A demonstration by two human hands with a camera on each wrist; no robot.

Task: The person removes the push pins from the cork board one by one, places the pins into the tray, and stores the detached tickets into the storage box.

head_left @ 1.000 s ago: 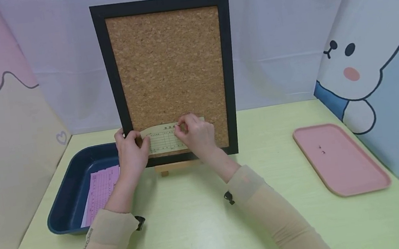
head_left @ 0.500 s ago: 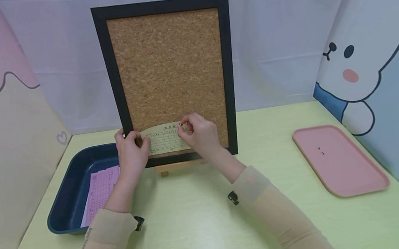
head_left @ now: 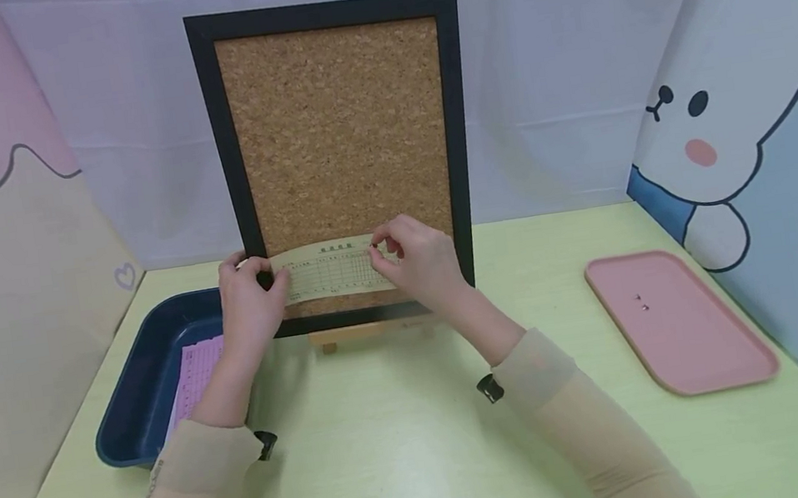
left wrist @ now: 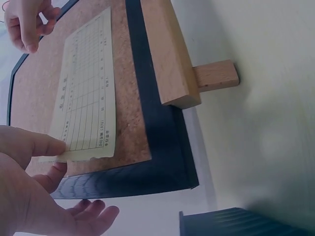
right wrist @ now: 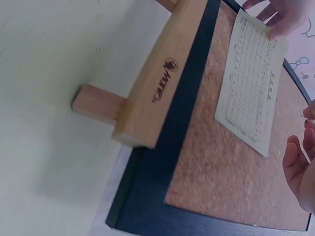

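A pale yellow printed form slip (head_left: 330,271) lies across the lower part of a black-framed cork board (head_left: 347,138). My left hand (head_left: 247,298) pinches the slip's left end between thumb and finger, with other fingers by the frame's left edge. In the left wrist view the held end of the slip (left wrist: 88,83) shows a ragged edge. Near the slip's upper right, my right hand (head_left: 419,259) pinches a tiny pin (head_left: 373,245) between thumb and forefinger. The right wrist view shows that hand (right wrist: 300,177) apart from the slip's right end (right wrist: 251,78).
The board stands on a wooden easel (head_left: 357,332). At left, a dark blue tub (head_left: 124,378) holds pink printed slips (head_left: 196,377). A pink tray (head_left: 698,336) at right bears a couple of tiny pins (head_left: 645,307). Patterned cloth panels rise on both sides.
The slip has shifted a little up and left along the board, together with my left hand. My right hand has moved to the right, still pinching the pin.
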